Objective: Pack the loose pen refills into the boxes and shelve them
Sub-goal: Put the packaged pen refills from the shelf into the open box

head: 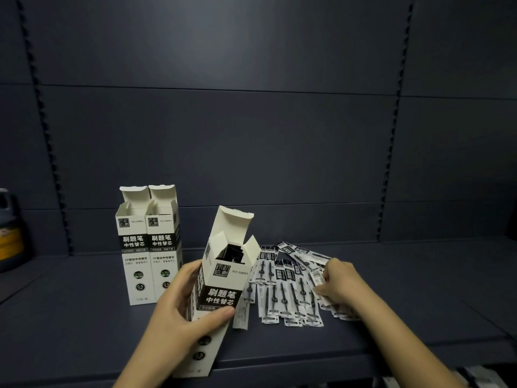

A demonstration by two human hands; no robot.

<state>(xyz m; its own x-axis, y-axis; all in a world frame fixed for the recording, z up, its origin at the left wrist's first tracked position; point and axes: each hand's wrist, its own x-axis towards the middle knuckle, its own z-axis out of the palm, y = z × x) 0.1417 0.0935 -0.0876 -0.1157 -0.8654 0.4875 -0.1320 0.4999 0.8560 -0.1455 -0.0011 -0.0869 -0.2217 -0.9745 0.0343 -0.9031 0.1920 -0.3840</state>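
My left hand (181, 301) grips a tall white and black refill box (226, 275), tilted towards me with its top flaps open and dark refills showing inside. To its right a spread of loose pen refills (285, 292) in clear sleeves lies on the dark shelf (84, 326). My right hand (338, 284) rests on the right side of that pile, fingers pinching some refill sleeves. Two more boxes of the same kind (148, 247) stand upright side by side at the back left, their lids open.
A dark bottle with a yellow label (9, 233) stands at the far left edge. The shelf's back panel (251, 149) rises behind everything, with slotted uprights on both sides. White packets (472, 376) show below the front edge at the bottom right.
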